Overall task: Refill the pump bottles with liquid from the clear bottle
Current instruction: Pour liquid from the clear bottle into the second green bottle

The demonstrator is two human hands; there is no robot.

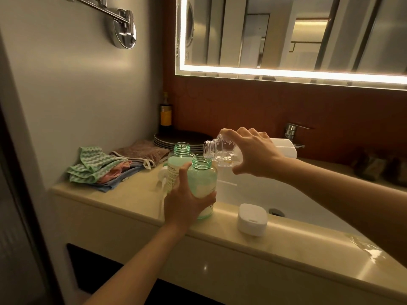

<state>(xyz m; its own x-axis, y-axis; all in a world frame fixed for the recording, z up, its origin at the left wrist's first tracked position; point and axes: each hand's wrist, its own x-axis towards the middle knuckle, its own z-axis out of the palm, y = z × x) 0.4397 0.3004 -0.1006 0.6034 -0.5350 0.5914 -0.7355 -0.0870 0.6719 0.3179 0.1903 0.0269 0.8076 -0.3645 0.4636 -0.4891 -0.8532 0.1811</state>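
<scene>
On beige stone surface [123, 201], open green translucent pump bottle [203, 180] stands by the sink edge, slick and likely heavy; left hand [187, 204] wraps fingers [210, 195] round its body; clear thin plastic bottle [222, 150] is tilted over that mouth, light and crushable, with right hand [255, 155] gripping its sides.

Pump bottles, green, necks uncapped: two, the near pump bottle [203, 186] and the far pump bottle [179, 164]; clear bottle [220, 150]: one; hands: two, left hand [187, 201] and right hand [253, 150]; white pump head [163, 172] with its tube: one seen; folded cloths: four, green zigzag cloth [92, 166], pink cloth [116, 171], blue cloth [116, 183], brown cloth [143, 151]; dark plates [182, 139], one stack: four or five, edges too close to tell; dark bottle with a yellow label [165, 116]: one; white lidded box [252, 219]: one; white container [285, 146]: one; tap [291, 130]: one; basin [253, 194]: one; drain [276, 211]: one; lit mirror [286, 36]: one; chrome wall bracket [123, 29]: one.
</scene>
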